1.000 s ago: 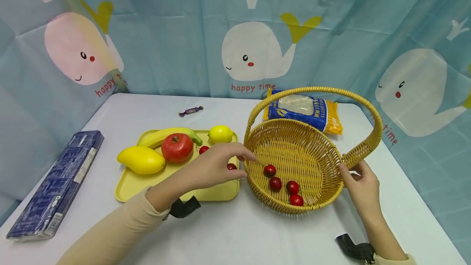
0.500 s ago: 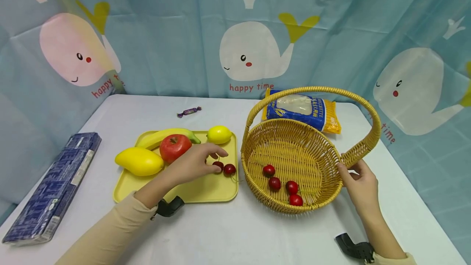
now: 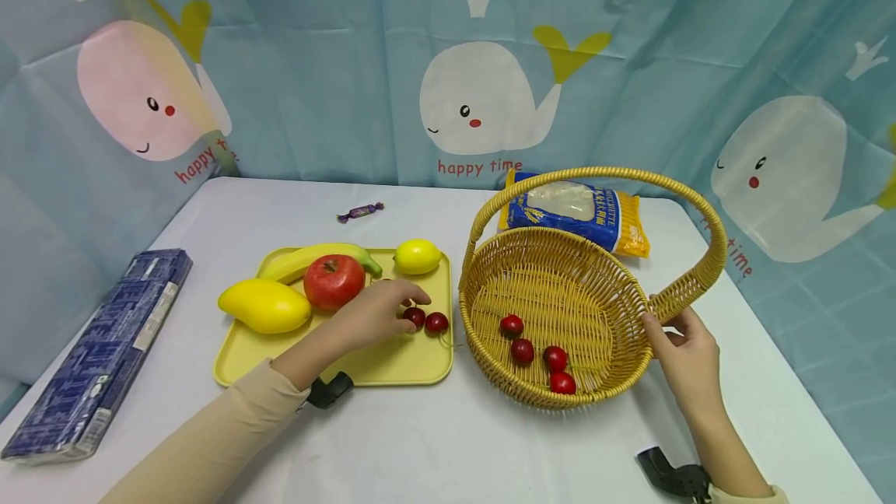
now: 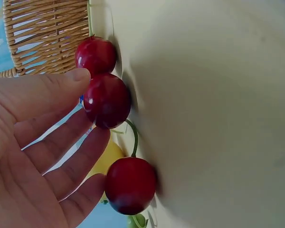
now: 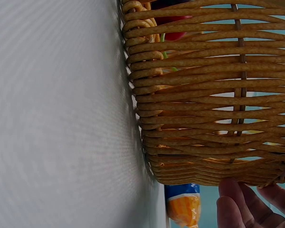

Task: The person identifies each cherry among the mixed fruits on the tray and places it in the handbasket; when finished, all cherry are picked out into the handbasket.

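My left hand (image 3: pixel 378 313) is over the yellow tray (image 3: pixel 294 364), thumb and fingertips pinching a dark red cherry (image 4: pixel 107 100). Touching or very near it is a second cherry (image 3: pixel 436 323) on the basket side. A third cherry (image 4: pixel 130 185) lies by the little finger in the left wrist view; the hand mostly hides it from the head camera. With thumb and fingers, my right hand (image 3: pixel 689 356) grips the right side of the wicker basket (image 3: pixel 560 286), by the foot of its arched handle. Several cherries (image 3: pixel 522 351) lie on the basket's floor.
On the tray are a mango (image 3: pixel 264 306), a banana (image 3: pixel 301 261), a red apple (image 3: pixel 334 282) and a lemon (image 3: pixel 417 257). A wrapped candy (image 3: pixel 361 212) lies behind. A blue-and-orange pasta bag (image 3: pixel 574 212) sits behind the basket; a long blue packet (image 3: pixel 98 356) lies left.
My left hand has moved left from the basket's rim to the cherries on the tray, then closed in on one. My right hand has stayed on the basket.
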Demonstrator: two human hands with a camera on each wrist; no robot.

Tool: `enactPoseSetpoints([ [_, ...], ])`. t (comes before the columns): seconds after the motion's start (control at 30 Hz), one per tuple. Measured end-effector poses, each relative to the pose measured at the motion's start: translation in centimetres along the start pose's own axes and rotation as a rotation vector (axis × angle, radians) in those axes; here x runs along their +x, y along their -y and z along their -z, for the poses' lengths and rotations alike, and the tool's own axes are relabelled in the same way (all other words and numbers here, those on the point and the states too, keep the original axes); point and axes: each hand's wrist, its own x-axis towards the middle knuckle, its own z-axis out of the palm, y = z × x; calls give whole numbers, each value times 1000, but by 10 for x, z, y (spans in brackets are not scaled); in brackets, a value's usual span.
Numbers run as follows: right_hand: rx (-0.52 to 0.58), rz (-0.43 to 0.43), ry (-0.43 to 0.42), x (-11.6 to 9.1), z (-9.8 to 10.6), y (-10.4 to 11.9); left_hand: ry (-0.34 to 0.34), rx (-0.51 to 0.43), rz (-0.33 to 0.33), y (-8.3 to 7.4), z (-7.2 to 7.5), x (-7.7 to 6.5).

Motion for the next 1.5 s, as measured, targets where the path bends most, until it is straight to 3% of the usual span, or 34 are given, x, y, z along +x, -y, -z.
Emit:
enactPoseSetpoints([
  [0.17, -13, 26, 12, 4, -1, -18, 6, 42, -2, -1, -2, 0],
  [0.4, 31, 9, -1, 2, -1, -11, 13, 122, 4, 0, -6, 0],
  [0.6, -6, 33, -18, 9, -7, -44, 1, 148, -13, 0, -9, -3],
  [0.73, -2, 47, -20, 10, -8, -51, -8, 154, -27, 0, -10, -5],
  [0.97, 11, 3, 9, 1, -1, -13, -31, 128, -56, -7, -3, -9],
  [1.23, 0, 29, 5, 6, -4, -33, -67, 43, -88, -18, 6, -17],
  [1.5, 7, 37, 10, 5, -2, -23, -106, -84, -228, -33, 16, -25],
])
